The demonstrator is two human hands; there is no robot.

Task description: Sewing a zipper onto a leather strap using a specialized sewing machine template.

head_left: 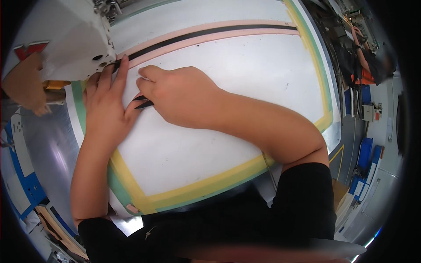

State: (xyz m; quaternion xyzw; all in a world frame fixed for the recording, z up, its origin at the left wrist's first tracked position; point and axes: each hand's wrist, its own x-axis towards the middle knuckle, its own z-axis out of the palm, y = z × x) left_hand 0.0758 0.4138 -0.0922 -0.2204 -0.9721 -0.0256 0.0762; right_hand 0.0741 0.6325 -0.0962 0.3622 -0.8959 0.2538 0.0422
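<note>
A long black strip (210, 32) runs between pink bands (184, 46) across a white sheet (219, 144) and ends at the white machine head (79, 39). My left hand (105, 96) lies flat beside that machine, fingers stretched out, their tips at the near end of the strip. Just right of it, my right hand (180, 92) is closed around a black two-pointed tool (143, 102). The tool's two slim tips stick out toward my left thumb, slightly apart. Its handle is hidden inside my fist, so its exact kind does not show.
Yellow tape (210, 180) and green tape borders frame the white sheet. A torn piece of brown cardboard (26, 85) hangs on the machine at the left. Blue bins (364, 155) stand at the far right, below cluttered equipment. A shiny metal surface (50, 136) lies left of the sheet.
</note>
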